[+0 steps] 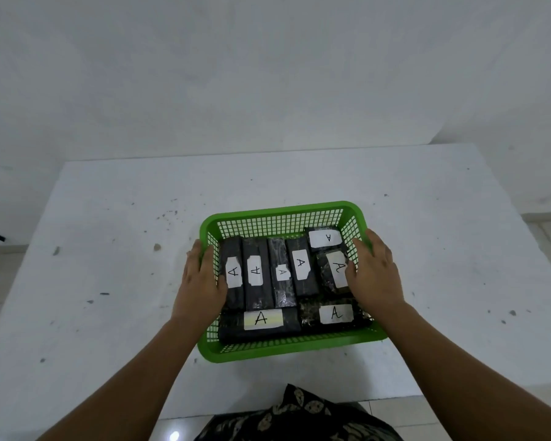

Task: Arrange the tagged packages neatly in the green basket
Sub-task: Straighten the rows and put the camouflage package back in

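A green plastic basket [280, 213] stands on the white table near its front edge. Inside lie several black wrapped packages, each with a white tag marked A. Several stand side by side in the back row [301, 272], two lie crosswise along the front [263, 319], and two more sit at the right [326, 238]. My left hand [201, 281] grips the basket's left rim, thumb inside the wall against the leftmost package. My right hand [374, 275] rests on the right rim, its fingers touching the tagged package [334, 268] at the right.
The white table [109, 249] carries small dark specks and runs to a white wall behind. Its front edge lies just below the basket, with patterned dark clothing [299, 415] beneath. Tiled floor shows at the right.
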### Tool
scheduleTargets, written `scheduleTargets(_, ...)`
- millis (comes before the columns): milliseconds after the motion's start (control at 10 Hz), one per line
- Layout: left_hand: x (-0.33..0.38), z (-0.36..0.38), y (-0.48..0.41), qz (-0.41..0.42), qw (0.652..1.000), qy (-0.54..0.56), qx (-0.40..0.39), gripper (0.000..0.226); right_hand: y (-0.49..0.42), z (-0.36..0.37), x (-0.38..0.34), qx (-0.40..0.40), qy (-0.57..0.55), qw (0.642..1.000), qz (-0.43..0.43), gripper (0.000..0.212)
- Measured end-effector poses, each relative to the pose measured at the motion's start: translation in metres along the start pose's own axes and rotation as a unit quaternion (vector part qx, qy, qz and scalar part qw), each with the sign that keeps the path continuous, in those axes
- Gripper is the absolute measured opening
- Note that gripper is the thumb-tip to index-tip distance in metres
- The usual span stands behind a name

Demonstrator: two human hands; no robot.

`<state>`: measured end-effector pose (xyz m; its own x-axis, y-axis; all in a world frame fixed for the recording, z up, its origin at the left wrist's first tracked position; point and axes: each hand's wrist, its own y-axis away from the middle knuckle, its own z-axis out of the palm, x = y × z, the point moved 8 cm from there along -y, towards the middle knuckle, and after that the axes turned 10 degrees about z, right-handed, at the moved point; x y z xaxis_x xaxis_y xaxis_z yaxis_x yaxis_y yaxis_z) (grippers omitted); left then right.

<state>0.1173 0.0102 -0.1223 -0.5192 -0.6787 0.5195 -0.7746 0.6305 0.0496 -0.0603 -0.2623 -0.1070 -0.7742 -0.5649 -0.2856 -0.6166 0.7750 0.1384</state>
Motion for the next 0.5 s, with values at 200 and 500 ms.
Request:
scheduleTargets(200,-0.004,-0.004,-0.015,0.015,1.000,-0.020,0.001,0.056,-0.010,0.004,-0.003,-0.008,-0.024,0.999,0.021,0.045)
scheduleTargets(500,0.031,-0.043,-0.056,0.067,0.996,-0.053,-0.018,0.063,-0.032,-0.084,-0.056,0.079,-0.069,0.993,-0.061,0.029)
